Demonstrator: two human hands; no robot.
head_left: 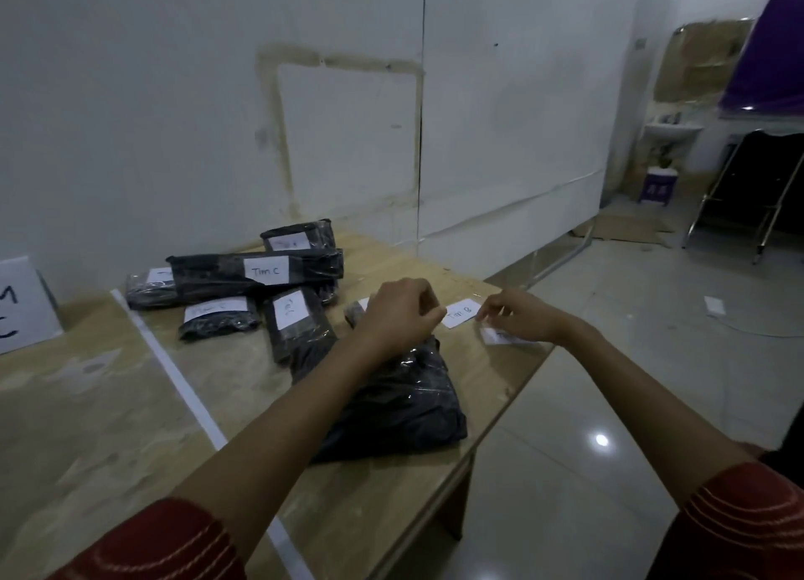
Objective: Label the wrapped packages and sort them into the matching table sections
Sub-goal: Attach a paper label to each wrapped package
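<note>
- The left hand (398, 314) shows only its back, fingers curled under; whether it grips anything cannot be told.
- The right hand (517, 316) pinches a white paper slip (500, 338) at the table's 3 o'clock edge, and the hand covers most of the slip's writing.
- A sign card (21, 305) at 9 o'clock is cut off by the frame.
- The unlabelled package (400, 410), black under crinkled glossy film, lies at 6 o'clock of the left hand, partly under the forearm.
- A flat "Tim B" label (461, 314) lies between the hands.
- Labelled packages (256, 272), one reading "Tim C", are piled at 10 o'clock, on the 3 o'clock side of a white tape strip (174, 362) crossing the pale wooden table (87, 427).
- A black folding frame (757, 188) stands at 2 o'clock on shiny tiles.
</note>
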